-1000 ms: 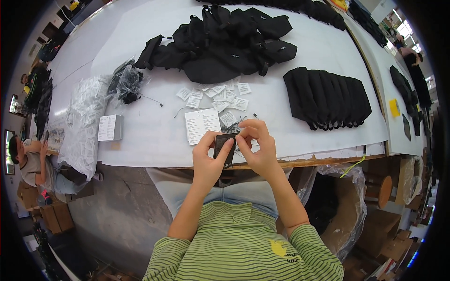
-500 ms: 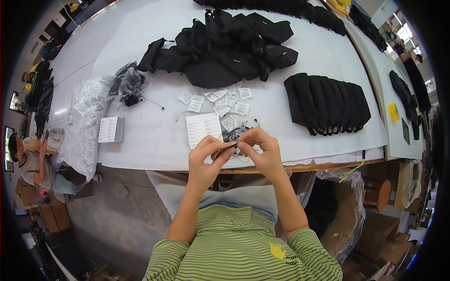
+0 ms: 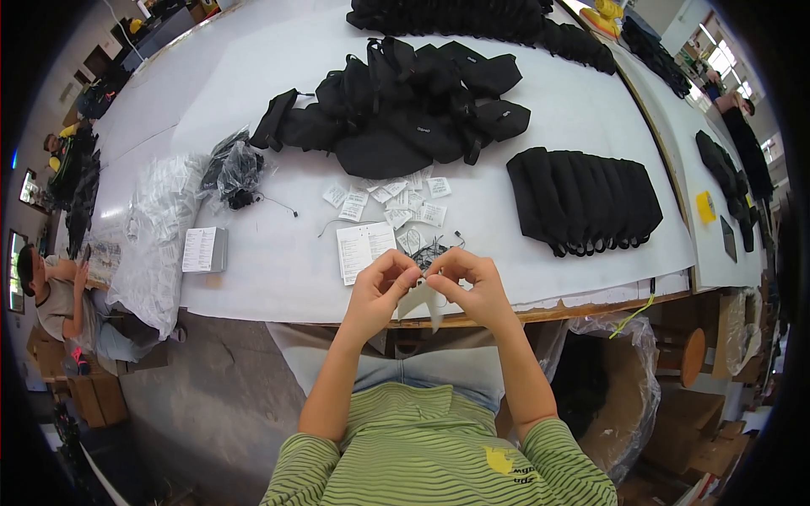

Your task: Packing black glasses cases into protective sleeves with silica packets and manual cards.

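Over the table's near edge, my left hand (image 3: 380,288) and my right hand (image 3: 474,287) meet with thumbs and forefingers pinched together. A pale hang tag (image 3: 415,304) dangles just below the fingertips, and both hands seem to pinch at its upper end. The thin cord there is mostly hidden by the fingers. Right behind the hands lies a tangle of black cords (image 3: 432,251). Beside it sits a stack of white printed cards (image 3: 363,246). Small white printed packets (image 3: 408,202) are scattered farther back.
Black fabric bags (image 3: 384,152) form a heap at the back; more stand in a row (image 3: 582,202) on the right. To the left are a clear plastic bag of packets (image 3: 156,228), a block of cards (image 3: 204,250) and bagged black cords (image 3: 236,173). A seated person (image 3: 63,295) works at far left.
A dark, narrow piece showed between my fingers before; now a pale tag hangs under them. My fingertips have come closer together. The table has shifted slightly downward in view.
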The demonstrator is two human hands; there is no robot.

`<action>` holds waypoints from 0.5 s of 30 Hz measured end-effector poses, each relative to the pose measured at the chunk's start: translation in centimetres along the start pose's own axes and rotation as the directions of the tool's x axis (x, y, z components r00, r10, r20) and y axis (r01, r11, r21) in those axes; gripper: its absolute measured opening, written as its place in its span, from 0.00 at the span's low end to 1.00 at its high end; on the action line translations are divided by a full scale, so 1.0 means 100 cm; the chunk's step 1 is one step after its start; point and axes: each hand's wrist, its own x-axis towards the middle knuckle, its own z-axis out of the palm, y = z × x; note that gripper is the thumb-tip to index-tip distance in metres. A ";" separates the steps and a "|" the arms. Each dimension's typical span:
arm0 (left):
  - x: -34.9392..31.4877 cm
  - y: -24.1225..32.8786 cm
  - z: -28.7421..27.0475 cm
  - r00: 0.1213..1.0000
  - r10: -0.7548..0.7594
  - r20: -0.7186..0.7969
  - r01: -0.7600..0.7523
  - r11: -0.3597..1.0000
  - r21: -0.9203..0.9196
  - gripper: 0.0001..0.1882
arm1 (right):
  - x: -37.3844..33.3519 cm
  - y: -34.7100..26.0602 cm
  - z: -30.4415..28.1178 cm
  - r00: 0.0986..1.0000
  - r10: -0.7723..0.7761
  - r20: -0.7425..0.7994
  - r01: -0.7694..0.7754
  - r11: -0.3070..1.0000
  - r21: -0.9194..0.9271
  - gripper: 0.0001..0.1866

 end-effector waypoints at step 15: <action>0.214 -0.010 -0.115 0.778 0.317 -0.542 0.178 0.717 0.674 0.15 | 0.006 0.024 -0.031 0.908 0.226 -0.353 -0.030 0.875 0.484 0.05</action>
